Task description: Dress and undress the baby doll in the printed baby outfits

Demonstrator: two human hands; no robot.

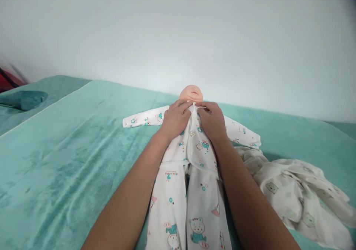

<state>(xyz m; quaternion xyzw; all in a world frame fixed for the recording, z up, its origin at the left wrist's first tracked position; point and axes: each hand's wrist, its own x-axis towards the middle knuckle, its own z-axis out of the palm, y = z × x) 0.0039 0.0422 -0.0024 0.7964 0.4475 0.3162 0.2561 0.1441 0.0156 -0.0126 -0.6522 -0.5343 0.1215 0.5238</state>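
A baby doll [191,93] lies on its back on the teal blanket [69,161], dressed in a white printed jacket [194,139] and matching trousers [180,209]. My left hand [175,118] and my right hand [213,120] rest on the doll's chest just below its chin. Both hands have curled fingers pinching the two front edges of the jacket at the collar. A button shows on the jacket front between my wrists.
A crumpled white cloth with a bear print [300,194] lies to the right of the doll. A dark teal pillow [23,99] sits at the far left. A white wall [178,39] runs behind the bed.
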